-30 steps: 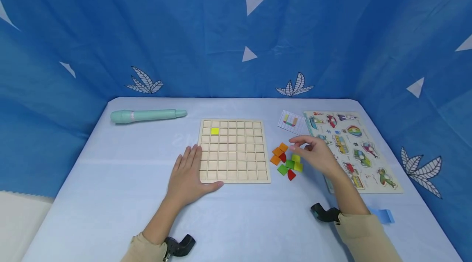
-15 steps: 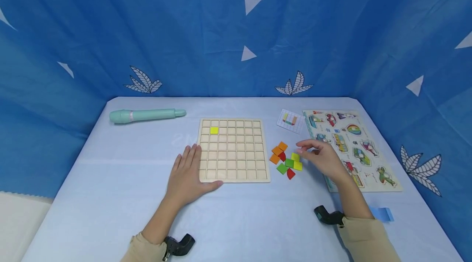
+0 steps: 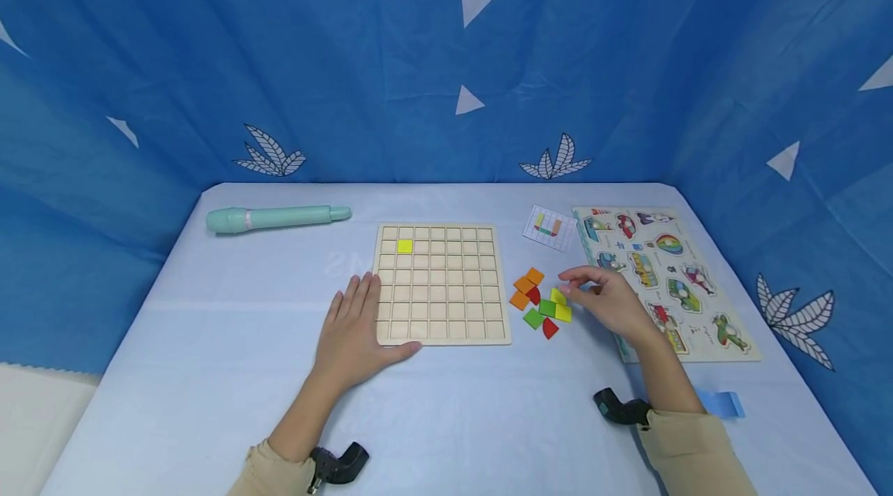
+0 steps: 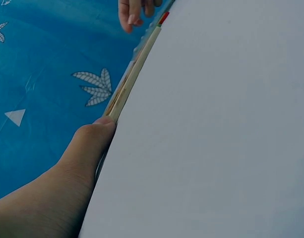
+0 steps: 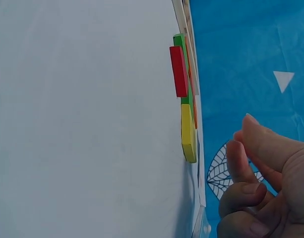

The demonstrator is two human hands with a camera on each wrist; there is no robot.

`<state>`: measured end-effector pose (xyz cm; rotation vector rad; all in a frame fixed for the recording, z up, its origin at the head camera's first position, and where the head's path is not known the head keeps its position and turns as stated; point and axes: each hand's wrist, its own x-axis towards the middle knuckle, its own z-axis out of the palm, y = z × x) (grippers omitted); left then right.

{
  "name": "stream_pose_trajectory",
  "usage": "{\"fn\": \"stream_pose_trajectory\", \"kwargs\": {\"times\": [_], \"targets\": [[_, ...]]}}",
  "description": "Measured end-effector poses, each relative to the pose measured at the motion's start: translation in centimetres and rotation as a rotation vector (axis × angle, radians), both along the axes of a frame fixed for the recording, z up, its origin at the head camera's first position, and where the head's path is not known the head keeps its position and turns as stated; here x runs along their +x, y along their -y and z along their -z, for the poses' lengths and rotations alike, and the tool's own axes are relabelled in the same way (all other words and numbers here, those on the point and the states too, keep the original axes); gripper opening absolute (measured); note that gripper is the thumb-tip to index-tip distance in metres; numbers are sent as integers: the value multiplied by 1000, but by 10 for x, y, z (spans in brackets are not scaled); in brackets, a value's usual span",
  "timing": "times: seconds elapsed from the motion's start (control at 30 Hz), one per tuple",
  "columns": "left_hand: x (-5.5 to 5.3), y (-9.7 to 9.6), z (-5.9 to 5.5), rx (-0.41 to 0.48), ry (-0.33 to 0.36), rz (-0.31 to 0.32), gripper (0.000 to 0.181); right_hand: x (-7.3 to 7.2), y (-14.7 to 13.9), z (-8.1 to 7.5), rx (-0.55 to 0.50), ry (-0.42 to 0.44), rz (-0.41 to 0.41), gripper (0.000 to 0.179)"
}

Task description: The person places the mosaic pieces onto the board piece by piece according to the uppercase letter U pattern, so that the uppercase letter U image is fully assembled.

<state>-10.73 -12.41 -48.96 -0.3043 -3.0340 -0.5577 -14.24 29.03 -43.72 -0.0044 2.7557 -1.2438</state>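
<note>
Several tiles [image 3: 547,308] beside right grip [image 3: 608,302]

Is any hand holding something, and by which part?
Nothing seems held: the right hand is near loose tiles; the left hand touches the board at one corner.

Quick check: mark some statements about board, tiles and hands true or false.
1. The left hand touches the grid board. True.
2. The only tile on the board is green. False: only the yellow tile sits there.
3. Three orange tiles lie right of the board. True.
4. Both hands touch the board. False: the right hand is off it, near the loose tiles.
5. The printed card also lies right of the board. True.
</note>
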Motion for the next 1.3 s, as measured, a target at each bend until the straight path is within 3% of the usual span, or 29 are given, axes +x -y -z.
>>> {"fn": "stream_pose_trajectory", "kwargs": {"times": [0.4, 0.87, 1.3], "targets": [[1, 0, -3, 9, 10, -2, 131, -3, 2, 3, 76, 8, 6, 23], [2, 0, -1, 6, 8, -7, 132, -4, 4, 9, 129, -41, -48, 21], [3, -1, -3, -1, 10, -2, 131, -5, 6, 10, 157, -3, -48, 24]]}}
